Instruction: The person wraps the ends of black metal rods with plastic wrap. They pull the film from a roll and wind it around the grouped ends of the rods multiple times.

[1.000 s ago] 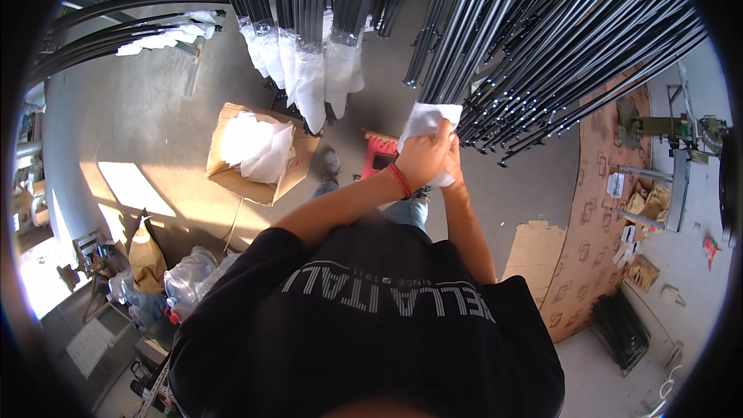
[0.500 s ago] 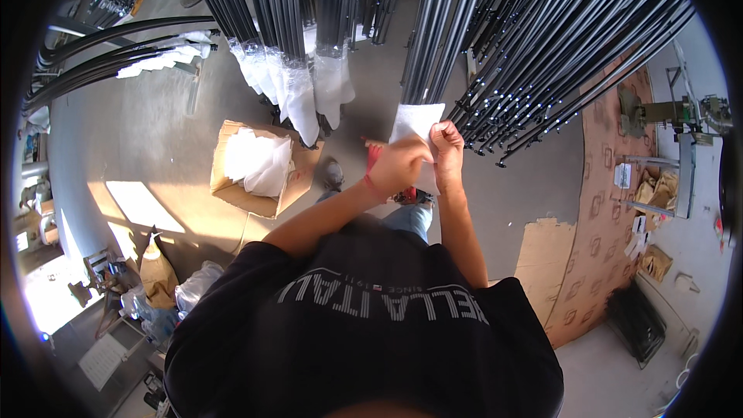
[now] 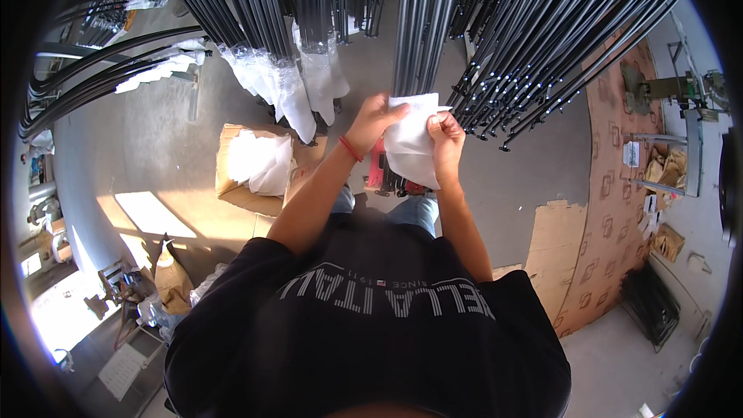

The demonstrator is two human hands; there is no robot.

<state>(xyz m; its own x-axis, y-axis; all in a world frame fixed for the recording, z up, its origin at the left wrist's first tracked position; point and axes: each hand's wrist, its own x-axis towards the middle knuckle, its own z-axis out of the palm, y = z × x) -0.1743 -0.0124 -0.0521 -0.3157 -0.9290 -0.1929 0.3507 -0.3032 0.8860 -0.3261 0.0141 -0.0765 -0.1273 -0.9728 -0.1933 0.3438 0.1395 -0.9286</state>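
A soft white foam sheet or bag (image 3: pixel 410 143) hangs in front of me, just at the lower ends of a bundle of long black metal rods (image 3: pixel 422 27). My left hand (image 3: pixel 370 122) grips its upper left edge, thumb lying on the front and the other fingers hidden behind. Closed on its right edge, my right hand (image 3: pixel 447 143) pinches the material between thumb and fingers. The white piece covers the rod ends, so I cannot tell how far they go into it.
An open cardboard box (image 3: pixel 251 197) with white foam pieces (image 3: pixel 263 159) stands on the floor to the left. Beyond it hang black rods whose ends wear white covers (image 3: pixel 267 81). More bare rods (image 3: pixel 542 39) hang at the right. Partly behind the white piece is something red (image 3: pixel 377 166).
My left hand has moved from in front of the white piece to its upper left edge. The piece now looks spread wider. My right hand has kept its hold on the right side.
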